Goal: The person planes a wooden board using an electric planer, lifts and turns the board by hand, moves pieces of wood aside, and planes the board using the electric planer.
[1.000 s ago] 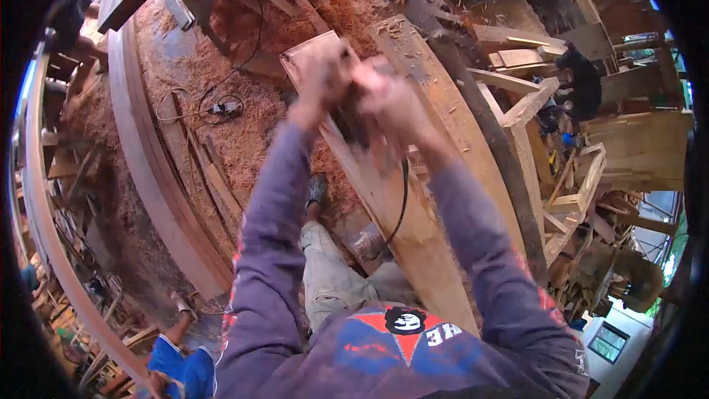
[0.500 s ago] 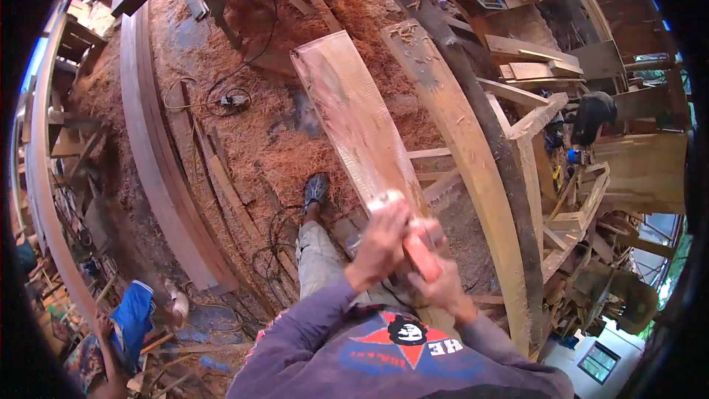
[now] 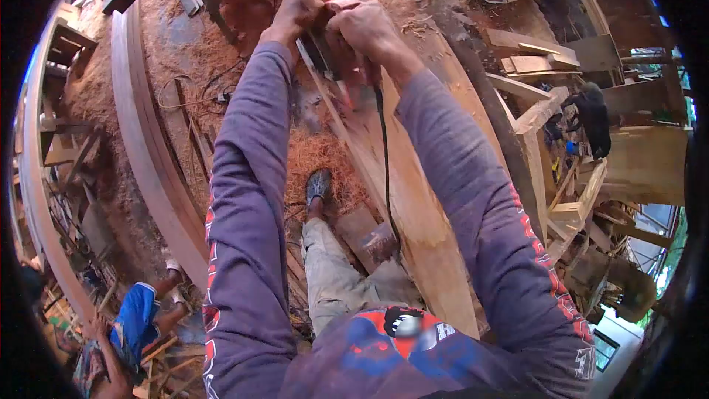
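Observation:
Both arms stretch far forward over a long pale wooden board. A corded electric hand planer is at the board's far part, largely covered by my hands. My left hand is closed around its front part. My right hand is closed on it just to the right, close to the left hand. A black cord runs back from the tool along the board towards my body. Where the planer's sole meets the wood cannot be seen.
Reddish shavings cover the ground, and my shoe stands left of the board. Long planks lie at left. A wooden frame and stacked offcuts are at right. Another person in blue shorts is at lower left.
Both hands have moved away from my body with the planer, from the board's near part to its far part. My arms are now extended, and the cord shows along the board.

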`<state>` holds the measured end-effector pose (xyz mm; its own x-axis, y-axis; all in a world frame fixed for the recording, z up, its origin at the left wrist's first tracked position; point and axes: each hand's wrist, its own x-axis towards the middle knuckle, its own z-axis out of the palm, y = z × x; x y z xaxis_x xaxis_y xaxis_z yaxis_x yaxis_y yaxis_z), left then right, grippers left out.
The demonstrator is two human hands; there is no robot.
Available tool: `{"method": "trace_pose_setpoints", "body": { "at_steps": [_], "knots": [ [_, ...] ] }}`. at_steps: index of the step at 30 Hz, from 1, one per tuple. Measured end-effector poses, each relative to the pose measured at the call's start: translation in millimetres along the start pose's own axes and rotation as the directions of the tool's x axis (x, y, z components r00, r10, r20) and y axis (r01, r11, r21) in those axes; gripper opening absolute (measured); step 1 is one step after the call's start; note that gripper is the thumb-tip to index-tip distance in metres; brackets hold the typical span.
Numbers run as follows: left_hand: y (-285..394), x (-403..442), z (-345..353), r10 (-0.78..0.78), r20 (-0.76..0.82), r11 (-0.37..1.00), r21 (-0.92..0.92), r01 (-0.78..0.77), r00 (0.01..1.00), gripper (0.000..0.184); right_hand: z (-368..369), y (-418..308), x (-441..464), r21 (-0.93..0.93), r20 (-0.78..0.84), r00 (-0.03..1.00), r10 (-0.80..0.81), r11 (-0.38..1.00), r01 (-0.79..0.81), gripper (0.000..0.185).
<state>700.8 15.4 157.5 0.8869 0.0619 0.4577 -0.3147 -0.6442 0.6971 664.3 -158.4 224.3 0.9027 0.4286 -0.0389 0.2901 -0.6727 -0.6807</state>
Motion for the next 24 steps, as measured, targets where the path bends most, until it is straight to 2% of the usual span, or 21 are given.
{"method": "trace_pose_setpoints", "body": {
  "at_steps": [1,2,3,4,5,6,7,8,9,10,11,12,13,15,17,19,20,22,23,24],
  "knots": [
    [12.3,-4.2,-4.4,0.002,0.000,1.000,-0.001,-0.002,1.000,0.037,1.1,4.3,6.3,0.031,-0.028,0.998,0.055,0.998,-0.054,0.029],
    [26.2,-14.3,-7.6,-0.064,0.017,0.997,-0.038,0.064,0.998,0.035,4.2,10.1,6.7,-0.042,0.020,0.996,0.088,0.995,-0.087,0.028],
    [37.4,-20.5,-10.6,-0.127,0.036,0.989,-0.072,0.129,0.991,0.033,10.8,23.7,-3.5,-0.038,0.017,0.996,0.088,0.996,-0.087,0.028],
    [31.5,-34.2,-0.4,-0.071,0.049,0.997,0.033,0.070,0.996,0.042,15.5,40.1,-18.4,-0.143,-0.048,0.985,-0.165,0.977,0.157,0.029],
    [38.4,-56.4,5.6,0.005,0.011,0.997,-0.079,-0.004,1.000,0.031,14.8,50.2,-35.5,-0.262,-0.086,0.907,-0.412,0.888,0.378,0.030],
    [48.3,-79.5,16.4,0.024,0.016,0.996,-0.085,-0.023,1.000,0.023,12.1,49.8,-69.8,-0.154,-0.085,0.936,-0.343,0.932,0.328,0.029],
    [91.4,-109.8,10.1,0.048,0.004,0.980,-0.195,-0.046,0.999,0.017,8.6,44.8,-119.7,-0.044,-0.074,0.959,-0.275,0.961,0.272,0.029],
    [109.4,-148.7,22.7,0.046,-0.052,0.998,-0.050,-0.049,0.998,0.012,-9.2,27.0,-168.7,-0.061,0.031,0.970,-0.239,0.969,0.241,0.028],
    [136.3,-193.3,33.9,-0.094,0.027,0.981,-0.167,0.098,0.995,0.012,-17.6,25.5,-213.5,-0.079,-0.021,0.944,-0.328,0.942,0.325,0.029],
    [176.8,-221.8,28.7,0.035,-0.051,0.992,-0.122,-0.041,0.998,0.015,-22.5,28.3,-254.0,-0.035,-0.084,0.930,-0.357,0.934,0.355,0.026],
    [200.9,-263.6,35.1,-0.074,0.161,0.988,-0.119,0.094,0.984,0.031,-36.0,21.8,-307.5,0.037,0.100,0.987,-0.123,0.992,0.120,0.028],
    [234.5,-299.3,35.5,-0.075,0.184,0.976,-0.187,0.110,0.980,0.034,-40.7,30.2,-357.9,0.067,0.142,0.989,-0.036,0.997,0.027,0.034],
    [265.8,-327.8,36.1,-0.147,0.272,0.944,-0.249,0.218,0.951,0.039,-48.2,29.9,-392.8,0.075,0.153,0.988,0.022,0.997,-0.033,0.038],
    [311.4,-380.6,47.9,-0.125,0.243,0.945,-0.268,0.190,0.962,0.043,-63.2,29.0,-462.7,0.090,0.173,0.975,0.137,0.984,-0.154,0.046],
    [333.7,-413.0,53.7,-0.090,0.320,0.934,-0.303,0.191,0.943,0.049,-68.6,29.5,-498.0,0.078,0.138,0.986,0.091,0.992,-0.103,0.048],
    [331.6,-414.6,55.7,-0.087,0.320,0.930,-0.314,0.193,0.943,0.052,-62.8,40.2,-526.5,0.067,0.267,0.850,0.454,0.871,-0.486,0.045],
    [324.3,-402.9,55.2,-0.117,0.250,0.943,-0.275,0.186,0.961,0.050,-59.9,44.8,-518.2,0.065,0.264,0.851,0.453,0.872,-0.485,0.045],
    [294.0,-372.3,53.4,-0.135,0.165,0.965,-0.203,0.168,0.977,0.045,-52.3,34.7,-456.0,0.039,0.189,0.935,0.299,0.949,-0.312,0.041],
    [276.4,-342.5,47.0,-0.122,0.057,0.980,-0.150,0.129,0.991,0.031,-49.2,25.7,-420.0,0.034,0.167,0.957,0.238,0.969,-0.247,0.040],
    [254.6,-310.0,36.6,-0.140,0.107,0.968,-0.194,0.158,0.984,0.022,-38.4,23.6,-382.2,0.063,0.086,0.988,0.130,0.989,-0.135,0.040]
  ]
}}
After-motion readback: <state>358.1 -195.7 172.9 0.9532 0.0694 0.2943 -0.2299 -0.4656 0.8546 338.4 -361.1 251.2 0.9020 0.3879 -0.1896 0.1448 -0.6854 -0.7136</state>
